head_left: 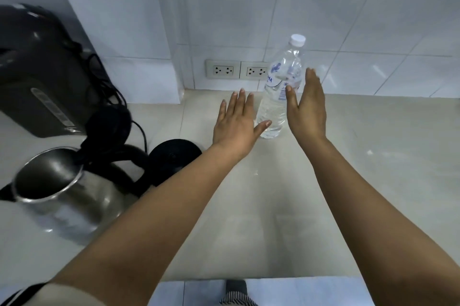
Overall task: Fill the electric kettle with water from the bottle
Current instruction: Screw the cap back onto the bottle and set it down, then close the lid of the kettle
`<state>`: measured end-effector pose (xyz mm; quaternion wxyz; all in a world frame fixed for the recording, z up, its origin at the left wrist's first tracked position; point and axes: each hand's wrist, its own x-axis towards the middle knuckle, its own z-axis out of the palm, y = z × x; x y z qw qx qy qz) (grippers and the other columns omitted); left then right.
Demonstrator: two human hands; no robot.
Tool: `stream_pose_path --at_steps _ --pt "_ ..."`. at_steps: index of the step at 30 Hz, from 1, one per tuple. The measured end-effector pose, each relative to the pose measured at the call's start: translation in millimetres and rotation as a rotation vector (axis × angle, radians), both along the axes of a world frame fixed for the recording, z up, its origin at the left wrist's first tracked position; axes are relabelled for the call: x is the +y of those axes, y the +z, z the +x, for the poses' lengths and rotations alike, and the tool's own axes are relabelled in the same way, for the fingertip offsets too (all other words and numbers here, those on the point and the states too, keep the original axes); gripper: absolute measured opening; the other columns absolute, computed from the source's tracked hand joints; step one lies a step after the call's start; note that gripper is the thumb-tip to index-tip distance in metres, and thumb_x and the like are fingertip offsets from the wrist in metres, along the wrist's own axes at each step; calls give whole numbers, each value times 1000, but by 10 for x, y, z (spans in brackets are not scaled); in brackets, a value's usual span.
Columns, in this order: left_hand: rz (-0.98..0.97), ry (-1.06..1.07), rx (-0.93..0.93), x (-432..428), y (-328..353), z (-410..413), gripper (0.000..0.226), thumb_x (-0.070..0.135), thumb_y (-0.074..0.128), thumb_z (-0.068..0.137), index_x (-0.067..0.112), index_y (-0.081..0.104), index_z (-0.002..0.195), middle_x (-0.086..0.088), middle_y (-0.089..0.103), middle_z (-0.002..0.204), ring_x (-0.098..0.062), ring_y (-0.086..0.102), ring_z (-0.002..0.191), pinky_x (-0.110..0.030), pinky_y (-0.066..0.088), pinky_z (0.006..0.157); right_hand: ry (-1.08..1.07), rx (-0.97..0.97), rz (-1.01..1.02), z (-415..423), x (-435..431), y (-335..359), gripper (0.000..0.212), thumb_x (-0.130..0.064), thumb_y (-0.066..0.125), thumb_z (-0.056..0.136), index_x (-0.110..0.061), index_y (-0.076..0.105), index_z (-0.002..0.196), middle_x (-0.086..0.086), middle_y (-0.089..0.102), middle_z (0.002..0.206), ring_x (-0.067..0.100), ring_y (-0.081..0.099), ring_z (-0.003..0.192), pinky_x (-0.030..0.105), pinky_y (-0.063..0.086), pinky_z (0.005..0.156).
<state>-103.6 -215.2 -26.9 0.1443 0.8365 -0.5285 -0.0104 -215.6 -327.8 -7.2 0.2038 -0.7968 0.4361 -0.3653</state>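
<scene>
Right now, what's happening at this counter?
A person is reaching with both bare hands toward a clear plastic water bottle with a white cap, standing upright on the pale counter. The left hand and right hand are open on either side of it, not yet gripping. The cap is on. A stainless steel electric kettle sits open nearby, off its round black base.

Bottle (pixel 278 96) stands on counter (pixel 373 143) between both hands, kettle (pixel 64 193) far left.
</scene>
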Motion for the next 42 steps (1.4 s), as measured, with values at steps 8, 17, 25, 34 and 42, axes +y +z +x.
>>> stream_pose_path --at_steps 8,17,25,34,42 --pt "-12 -63 -59 1445 -100 -189 76 59 29 97 13 9 154 -9 4 162 -18 -2 149 -37 -2 121 71 157 20 -139 1266 -308 56 -35 41 101 -9 29 149 8 31 156 24 25 145 36 20 118" --pt "-168 61 -137 2773 -76 -8 68 53 34 97 10 31 149 -10 26 157 -22 16 148 -34 4 121 239 102 5 239 2446 -175 55 -40 38 101 -13 29 149 8 33 155 21 28 144 37 24 117" --pt "-221 390 -205 3479 10 530 68 50 33 100 9 20 152 -8 17 160 -20 8 149 -36 -1 121 368 78 9 745 2829 23 56 -39 39 101 -13 28 150 6 32 156 20 27 144 35 22 118" --pt "-4 580 -59 3801 -130 926 85 67 8 91 9 3 154 -7 1 163 -17 -9 149 -36 -9 120 406 -8 164 1099 2850 63 61 -49 34 100 -13 31 149 3 36 154 19 31 142 36 28 116" --pt "55 550 -40 3819 -148 988 85 67 12 92 11 -4 154 -3 -7 162 -14 -15 147 -34 -11 119 423 -285 230 1451 3104 301 27 -34 42 100 -14 47 116 -5 62 107 15 58 92 25 40 75"
